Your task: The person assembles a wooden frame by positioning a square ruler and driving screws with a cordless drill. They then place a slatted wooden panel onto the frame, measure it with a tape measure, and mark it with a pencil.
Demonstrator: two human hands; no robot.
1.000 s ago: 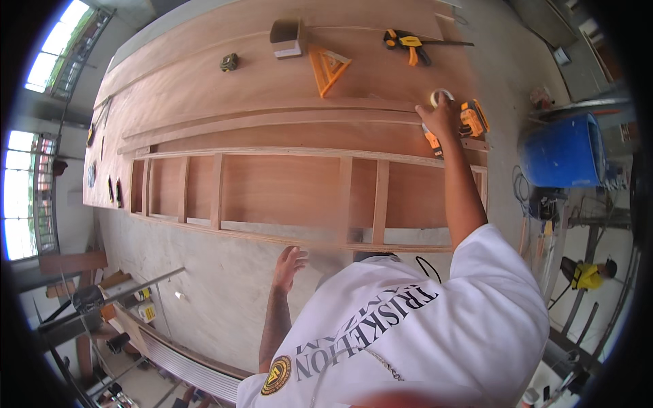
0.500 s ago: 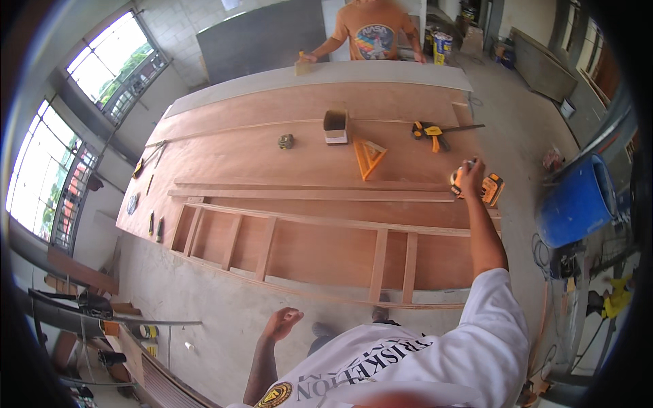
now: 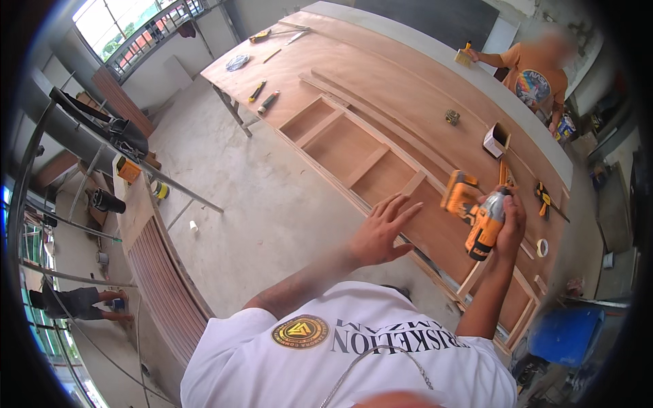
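Note:
My right hand [image 3: 514, 221] is wrapped round a yellow-and-black cordless impact driver [image 3: 484, 228], lifted above the near side of the plywood-topped table. Its battery end points away from me. My left hand [image 3: 382, 234] is open, fingers spread, beside the near edge of a ladder-like wooden frame [image 3: 371, 165]; whether it touches the frame I cannot tell. Two long wood strips [image 3: 388, 129] run along the frame's far side. Just beyond the driver, an orange triangular square [image 3: 503, 173] is partly hidden. A roll of tape [image 3: 542, 248] lies to the right of my right hand.
Across the table a person in an orange shirt [image 3: 534, 78] holds a brush [image 3: 464, 56]. A tape measure [image 3: 451, 117], an open-topped container [image 3: 496, 139] and a clamp [image 3: 543, 198] lie on the plywood. Stacked panels [image 3: 163, 285] stand at left, a blue barrel [image 3: 568, 336] at lower right.
My right hand has brought the driver from the table's right end in toward my body. My left hand has risen toward the frame and spread its fingers. The view has turned leftward.

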